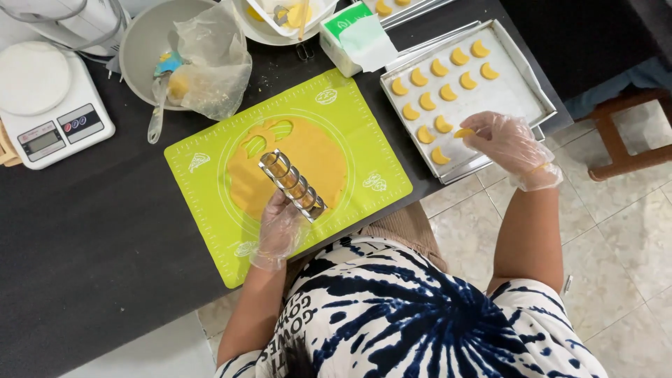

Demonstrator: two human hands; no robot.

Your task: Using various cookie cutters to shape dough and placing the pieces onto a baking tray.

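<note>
Head view, yellow crescent dough piece (463,132), pinched

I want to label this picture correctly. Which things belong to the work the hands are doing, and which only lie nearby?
In use: left hand, metal cutter, rolled dough, green mat, right hand, crescent piece, baking tray.

Lying about: kitchen scale, bowl, plastic bag, spatula, green box.

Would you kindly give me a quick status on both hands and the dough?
Left hand gripping the metal cutter over the rolled dough. Right hand holding a crescent piece above the baking tray. Nothing obstructing.
</note>
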